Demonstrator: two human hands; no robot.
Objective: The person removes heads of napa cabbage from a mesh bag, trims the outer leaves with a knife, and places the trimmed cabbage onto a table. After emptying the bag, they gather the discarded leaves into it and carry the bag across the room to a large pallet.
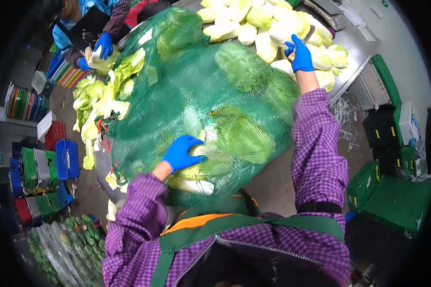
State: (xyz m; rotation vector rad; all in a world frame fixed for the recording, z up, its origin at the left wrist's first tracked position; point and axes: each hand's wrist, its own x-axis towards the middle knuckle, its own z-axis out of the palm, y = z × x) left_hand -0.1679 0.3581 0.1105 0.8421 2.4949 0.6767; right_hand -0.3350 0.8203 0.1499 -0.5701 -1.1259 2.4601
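My left hand (182, 153), in a blue glove, curls its fingers against a pale napa cabbage (190, 172) at the near side of a green mesh bag (163, 105). More cabbages show through the netting, one large cabbage (244, 136) just right of that hand. Farther off at the upper right, my gloved right hand (300, 56) is closed above a heap of trimmed napa cabbages (268, 45). From its fingers a narrow dark piece sticks out, which looks like a knife (311, 32); its handle is hidden in the fist.
Across the table (357, 50), a co-worker's blue-gloved hands (103, 46) hold another cabbage. Loose outer leaves (96, 100) hang at the left edge. Stacked crates (38, 167) stand left, green crates (364, 186) right. Bagged green vegetables (64, 248) lie at lower left.
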